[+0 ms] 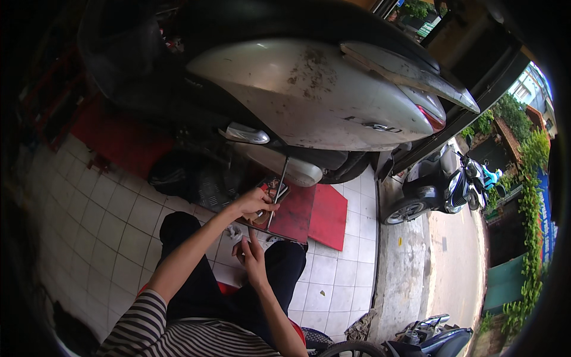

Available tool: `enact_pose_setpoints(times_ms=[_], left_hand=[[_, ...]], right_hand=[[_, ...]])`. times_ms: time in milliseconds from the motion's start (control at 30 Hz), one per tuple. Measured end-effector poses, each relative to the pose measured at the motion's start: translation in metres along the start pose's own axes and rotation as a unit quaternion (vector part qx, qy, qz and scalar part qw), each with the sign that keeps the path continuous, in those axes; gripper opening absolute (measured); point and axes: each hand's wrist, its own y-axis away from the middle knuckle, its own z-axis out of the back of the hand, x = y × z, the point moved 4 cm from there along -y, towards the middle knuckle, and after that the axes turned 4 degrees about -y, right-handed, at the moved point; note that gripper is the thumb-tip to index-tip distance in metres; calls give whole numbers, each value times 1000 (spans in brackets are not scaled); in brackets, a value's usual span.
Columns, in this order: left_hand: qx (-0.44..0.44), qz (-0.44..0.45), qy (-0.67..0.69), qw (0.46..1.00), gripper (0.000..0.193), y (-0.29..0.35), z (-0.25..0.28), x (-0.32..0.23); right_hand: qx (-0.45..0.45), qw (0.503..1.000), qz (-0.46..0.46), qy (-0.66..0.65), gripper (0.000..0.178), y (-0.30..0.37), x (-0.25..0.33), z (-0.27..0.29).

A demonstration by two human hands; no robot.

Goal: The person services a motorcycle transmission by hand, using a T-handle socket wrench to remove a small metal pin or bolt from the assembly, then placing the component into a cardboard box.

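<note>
My left hand [256, 204] is closed around a long thin metal rod [283, 176], a tool whose exact kind I cannot make out. The rod slants from just under the silver scooter's [279, 89] side down past my fingers, its lower end near my other hand. Below it, my right hand [252, 259] is raised with the index finger stretched toward the rod's lower end and the other fingers loosely bent. Nothing shows in that hand. Behind my left hand, several small tools or parts lie on the red platform [294, 215], partly hidden.
A silver exhaust cover [291, 168] and a folded footrest [247, 133] stick out from the scooter above my hands. White floor tiles [321, 279] surround the platform. To the right, another scooter [443, 184] stands by the road, and a motorbike [428, 340] is at the lower right.
</note>
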Motion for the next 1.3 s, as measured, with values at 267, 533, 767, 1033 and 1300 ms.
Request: enact_pose_setpoints(times_ms=[267,533,767,1033,1300], left_hand=[[-13,-5,-3,1000,31,-3,-1,6],[-18,-9,-35,999,31,-12,3,17],[-20,36,68,997,32,-1,-15,-14],[-6,-11,105,994,26,-5,-13,-6],[49,-39,175,983,26,-10,-12,-1]], right_hand=[[-143,984,88,65,71,30,32,41],[-34,994,13,102,68,-14,-15,52],[66,993,-69,74,63,12,44,37],[-105,983,88,121,73,36,63,70],[-32,993,-21,111,71,8,7,69]])
